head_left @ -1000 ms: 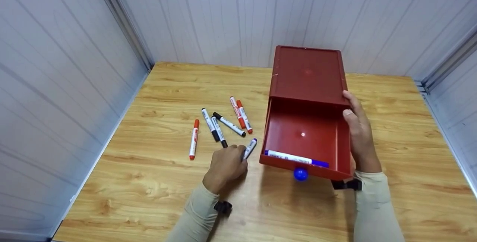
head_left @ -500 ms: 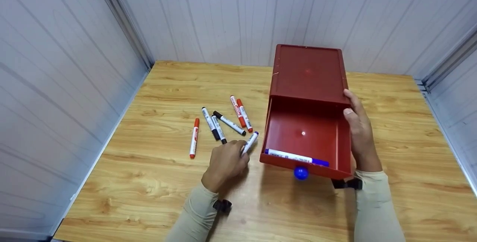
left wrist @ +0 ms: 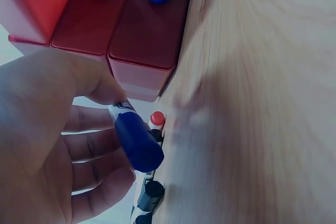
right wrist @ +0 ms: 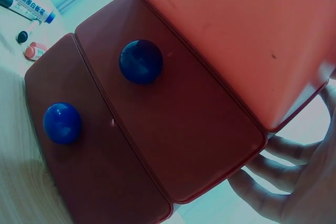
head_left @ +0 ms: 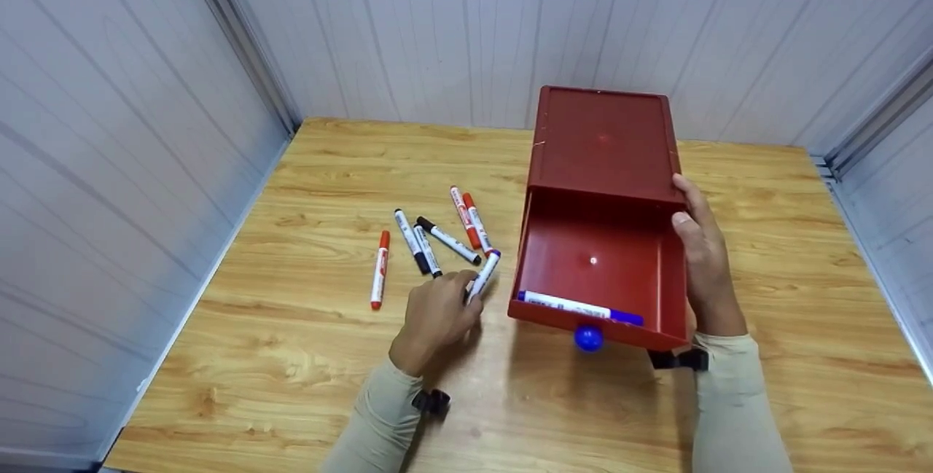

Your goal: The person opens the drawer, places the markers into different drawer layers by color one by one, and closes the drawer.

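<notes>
I have the left hand point(head_left: 435, 316) pinching a blue marker point(head_left: 484, 274) between thumb and fingers, just left of the top drawer point(head_left: 594, 258) and over the table point(head_left: 291, 385). Its upper end lines up with the lower end of the red pair point(head_left: 465, 218); from my angle I can't be sure whether they touch. On the other side, I see the right hand point(head_left: 707, 262) laid against the right side of the cabinet point(head_left: 605, 145), its fingers extended and touching the edge, thumb beside the drawer opening. That top drawer stands open toward me, with a 2nd blue marker point(head_left: 565, 304) lying along the inside of its front wall and a blue knob point(head_left: 589, 338) on the outside. The right wrist view gives me the 2 lower drawers point(right wrist: 184, 124), both closed, each with a round blue knob of its own. Left of the cabinet I count 3 black markers point(head_left: 448, 241) lying close together, the red pair side by side just beyond them, and 1 lone red marker point(head_left: 380, 269) apart on the left. Both forearms wear pale sleeves point(head_left: 732, 400), and I can make out a dark strap point(head_left: 432, 401) at each wrist. A pale panelled wall point(head_left: 408, 36) rises behind the table.
</notes>
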A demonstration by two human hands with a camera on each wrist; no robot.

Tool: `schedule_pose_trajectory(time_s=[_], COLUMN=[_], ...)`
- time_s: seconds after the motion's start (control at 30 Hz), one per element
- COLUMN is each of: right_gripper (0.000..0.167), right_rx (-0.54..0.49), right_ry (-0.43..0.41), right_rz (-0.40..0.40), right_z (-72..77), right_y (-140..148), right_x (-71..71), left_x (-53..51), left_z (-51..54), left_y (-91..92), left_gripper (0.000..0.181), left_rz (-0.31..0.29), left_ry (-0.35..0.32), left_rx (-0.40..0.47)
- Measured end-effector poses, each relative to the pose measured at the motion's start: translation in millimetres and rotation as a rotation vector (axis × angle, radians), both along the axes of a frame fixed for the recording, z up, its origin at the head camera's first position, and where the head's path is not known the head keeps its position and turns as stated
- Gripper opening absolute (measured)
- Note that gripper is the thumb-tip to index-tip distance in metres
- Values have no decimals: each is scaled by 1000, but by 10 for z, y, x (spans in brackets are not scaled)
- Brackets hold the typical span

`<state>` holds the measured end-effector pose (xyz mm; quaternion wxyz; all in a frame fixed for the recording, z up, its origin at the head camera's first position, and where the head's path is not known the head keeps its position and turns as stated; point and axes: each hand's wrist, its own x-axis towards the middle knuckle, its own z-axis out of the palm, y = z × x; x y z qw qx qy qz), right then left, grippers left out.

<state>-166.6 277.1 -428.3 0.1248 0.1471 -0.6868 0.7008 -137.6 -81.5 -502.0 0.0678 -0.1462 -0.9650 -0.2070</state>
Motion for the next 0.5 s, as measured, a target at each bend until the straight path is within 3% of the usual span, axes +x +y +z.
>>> schedule_pose_trajectory(time_s=[0.2,0.37,0.5], right_gripper=[50,50,51], right_rx=[-45,-54,-51], right_ry=[4,16,16], right_rz=[11,17,20], right_z=[-7,-5,-5], right_y=[-19,-21,-12], right_x=[0,3,3], left_x=[5,7,15], left_z=[21,42,84], left_y=[-16,-36,-35], left_gripper=[24,31,33], left_rz=[11,22,21], left_ry=[18,48,18], left_rx=[31,71,119])
